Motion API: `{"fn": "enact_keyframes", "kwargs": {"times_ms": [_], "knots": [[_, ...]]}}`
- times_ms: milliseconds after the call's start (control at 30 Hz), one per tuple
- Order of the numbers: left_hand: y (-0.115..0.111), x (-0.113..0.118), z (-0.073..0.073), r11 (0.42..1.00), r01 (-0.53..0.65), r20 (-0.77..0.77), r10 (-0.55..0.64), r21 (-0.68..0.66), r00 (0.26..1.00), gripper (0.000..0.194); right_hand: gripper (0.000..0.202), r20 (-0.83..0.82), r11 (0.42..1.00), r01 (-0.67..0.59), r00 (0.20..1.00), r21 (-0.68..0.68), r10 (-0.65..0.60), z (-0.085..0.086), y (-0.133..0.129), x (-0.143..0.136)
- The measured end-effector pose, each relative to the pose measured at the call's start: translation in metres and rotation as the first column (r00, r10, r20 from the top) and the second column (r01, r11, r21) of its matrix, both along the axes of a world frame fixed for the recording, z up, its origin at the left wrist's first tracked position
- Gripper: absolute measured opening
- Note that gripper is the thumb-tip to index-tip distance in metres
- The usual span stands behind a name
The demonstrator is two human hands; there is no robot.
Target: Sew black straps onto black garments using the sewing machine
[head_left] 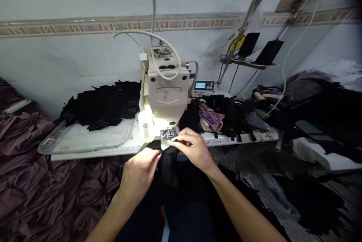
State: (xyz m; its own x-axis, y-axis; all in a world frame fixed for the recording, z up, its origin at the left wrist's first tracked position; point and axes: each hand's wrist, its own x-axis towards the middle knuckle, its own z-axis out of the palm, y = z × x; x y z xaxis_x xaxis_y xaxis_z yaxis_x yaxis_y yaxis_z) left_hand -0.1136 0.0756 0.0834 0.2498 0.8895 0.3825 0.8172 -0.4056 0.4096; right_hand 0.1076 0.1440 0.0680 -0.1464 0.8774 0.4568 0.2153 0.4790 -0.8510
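Observation:
A white sewing machine (166, 87) stands in the middle of the view, its lamp lighting the needle area. My left hand (141, 168) is closed in a pinch on the edge of a black piece of fabric (169, 168), just in front of the machine. Close to the presser foot (169, 133), my right hand (192, 147) has its thumb and forefinger pressed together at the needle plate. Whatever lies between those right fingertips is too small to make out. The black fabric hangs down from the machine's front edge toward my lap.
Black fabric pieces (98, 104) lie on a clear plastic tray (85, 142) at the left. Mauve cloth (25, 181) is heaped beside the table. A control panel (203, 86), more black pieces and a mauve bundle (212, 115) sit at the right, below black thread cones (268, 52).

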Motion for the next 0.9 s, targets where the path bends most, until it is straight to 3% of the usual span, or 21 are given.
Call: {"fn": "enact_keyframes", "kwargs": {"times_ms": [67,133,233,367,500,600,700,800,900], "knots": [[-0.001,0.005,-0.007,0.961,-0.019,-0.147,0.062,0.277,0.987,0.031,0.042,-0.056,0.999,0.042,0.998,-0.006,-0.042,-0.008,0.006,-0.007],[-0.003,0.016,-0.015,0.885,0.124,-0.257,-0.005,0.448,0.966,0.038,0.042,-0.088,0.998,0.064,0.994,-0.003,-0.064,-0.013,0.009,-0.011],[-0.003,0.033,-0.026,0.802,0.285,-0.368,-0.088,0.525,0.926,0.044,0.036,-0.032,0.991,0.094,0.995,0.091,-0.091,-0.014,0.007,-0.009],[-0.001,0.047,-0.037,0.779,0.19,-0.322,0.015,0.598,0.947,0.037,0.027,0.195,0.963,-0.035,0.981,0.267,-0.018,-0.011,-0.001,0.004],[-0.001,0.049,-0.041,0.794,0.128,-0.2,-0.008,0.595,0.98,0.028,0.033,0.304,0.949,-0.08,0.952,0.306,-0.018,-0.018,-0.013,0.017],[-0.002,0.05,-0.039,0.818,0.155,-0.196,-0.052,0.555,0.979,0.032,0.038,0.234,0.982,-0.04,0.972,0.186,-0.005,-0.031,-0.023,0.016],[-0.003,0.053,-0.037,0.814,0.146,-0.231,-0.016,0.561,0.973,0.034,0.041,0.028,1.0,-0.01,1.0,-0.001,0.01,-0.047,-0.03,0.008],[-0.003,0.056,-0.036,0.803,0.124,-0.254,0.035,0.583,0.967,0.035,0.043,-0.209,0.977,0.028,0.975,-0.213,-0.074,-0.065,-0.037,0.0],[-0.001,0.055,-0.035,0.805,0.137,-0.26,0.022,0.578,0.965,0.034,0.045,-0.275,0.93,-0.078,0.961,-0.359,-0.025,-0.079,-0.044,0.001]]}}
